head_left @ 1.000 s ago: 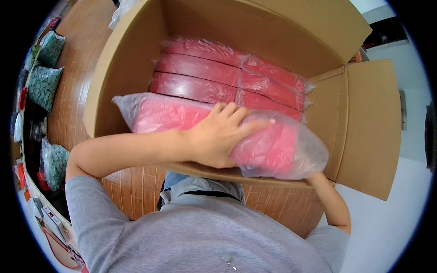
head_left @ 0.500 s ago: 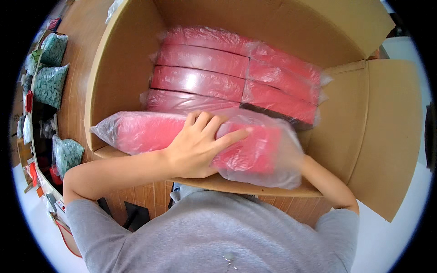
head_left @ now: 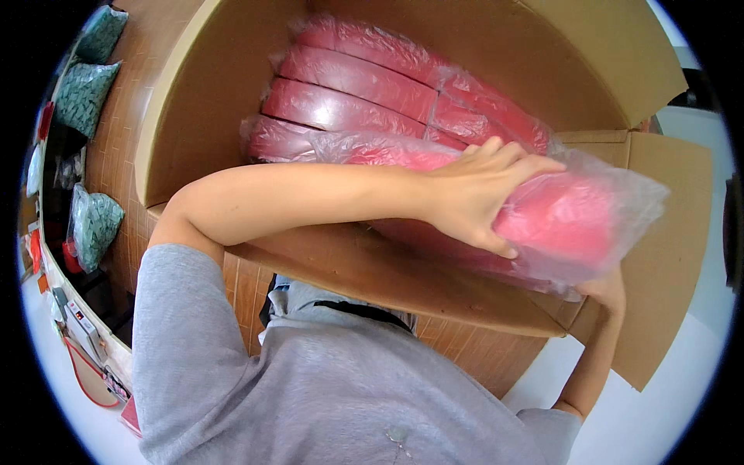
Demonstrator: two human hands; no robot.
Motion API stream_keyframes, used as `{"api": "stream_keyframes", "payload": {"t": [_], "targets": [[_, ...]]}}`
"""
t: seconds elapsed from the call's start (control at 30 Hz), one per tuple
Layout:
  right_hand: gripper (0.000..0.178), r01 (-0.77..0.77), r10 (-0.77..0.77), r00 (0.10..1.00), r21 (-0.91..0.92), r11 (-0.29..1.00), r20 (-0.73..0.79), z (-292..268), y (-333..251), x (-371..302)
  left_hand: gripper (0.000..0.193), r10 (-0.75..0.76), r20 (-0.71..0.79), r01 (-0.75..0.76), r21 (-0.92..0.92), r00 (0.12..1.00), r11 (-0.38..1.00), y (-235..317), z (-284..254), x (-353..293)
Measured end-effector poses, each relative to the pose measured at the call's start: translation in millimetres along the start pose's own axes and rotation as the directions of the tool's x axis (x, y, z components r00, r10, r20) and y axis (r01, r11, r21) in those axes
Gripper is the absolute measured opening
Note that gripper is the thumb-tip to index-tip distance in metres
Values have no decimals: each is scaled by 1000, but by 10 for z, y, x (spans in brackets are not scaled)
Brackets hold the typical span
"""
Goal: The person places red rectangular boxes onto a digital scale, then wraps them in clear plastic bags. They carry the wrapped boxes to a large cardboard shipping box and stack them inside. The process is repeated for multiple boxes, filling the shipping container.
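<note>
I have the left hand (head_left: 474, 190) clasping the bagged red package (head_left: 573, 221) at the open carton (head_left: 205, 101), but cannot tell whether the right hand (head_left: 607, 288) grips its end.

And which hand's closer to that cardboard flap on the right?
Right: the right hand is by the flap, partly behind the bagged red pack; the left hand grips the pack, farther left of the flap.

3 green-filled clear bags (head_left: 87, 97) line the left of the brown floor (head_left: 128, 132).
</note>
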State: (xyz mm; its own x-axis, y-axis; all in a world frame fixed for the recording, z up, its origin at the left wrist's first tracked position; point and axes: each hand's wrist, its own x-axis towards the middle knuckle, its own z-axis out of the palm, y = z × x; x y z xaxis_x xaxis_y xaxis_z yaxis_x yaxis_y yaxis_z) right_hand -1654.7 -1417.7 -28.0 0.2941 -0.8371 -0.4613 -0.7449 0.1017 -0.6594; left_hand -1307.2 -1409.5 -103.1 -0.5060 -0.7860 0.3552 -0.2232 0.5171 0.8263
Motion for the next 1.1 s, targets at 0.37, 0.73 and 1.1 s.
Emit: {"api": "stream_keyframes", "payload": {"t": [0.37,0.73,1.1], "targets": [[93,84,-81,996,-148,985,30,-307,239,-45,101,-3,-155,14,71,988,997,309,90,-25],[79,128,-139,975,73,989,171,182,-186,895,106,-250,-81,255,60,965,965,-69,-291,73],[78,225,-219,973,-90,970,67,75,562,530,99,-80,-88,88,90,993,992,-122,-247,56]]}}
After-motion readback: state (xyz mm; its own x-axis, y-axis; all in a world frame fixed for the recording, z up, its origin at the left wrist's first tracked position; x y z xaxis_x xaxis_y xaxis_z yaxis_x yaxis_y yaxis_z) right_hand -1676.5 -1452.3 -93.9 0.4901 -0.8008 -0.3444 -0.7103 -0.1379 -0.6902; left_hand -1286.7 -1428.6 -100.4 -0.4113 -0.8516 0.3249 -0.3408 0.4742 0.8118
